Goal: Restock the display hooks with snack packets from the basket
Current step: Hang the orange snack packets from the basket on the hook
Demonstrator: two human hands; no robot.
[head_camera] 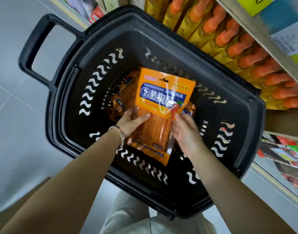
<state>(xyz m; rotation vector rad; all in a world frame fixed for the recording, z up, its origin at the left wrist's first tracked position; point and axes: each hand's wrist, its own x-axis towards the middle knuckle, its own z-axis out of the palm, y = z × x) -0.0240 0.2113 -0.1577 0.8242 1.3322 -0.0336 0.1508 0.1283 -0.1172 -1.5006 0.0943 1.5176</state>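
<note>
Orange packet (163, 95) (blue label, hang-hole) held by left hand (130, 121); right hand (187, 130) grip: cannot tell.

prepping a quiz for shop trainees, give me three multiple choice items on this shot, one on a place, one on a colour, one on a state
1. Where is the orange plastic snack packet with the blue label?
A. inside the black plastic basket, above other orange packets
B. on a display hook
C. on the grey floor

2. What colour are the caps of the yellow bottles beside the basket?
A. green
B. orange
C. white

3. What is the left hand doing?
A. hanging idle
B. gripping the basket handle
C. gripping the packet's lower part

Answers:
1 A: the basket walls surround it and more packets lie beneath.
2 B: each bottle top is orange.
3 C: its thumb presses the packet's front.
</note>
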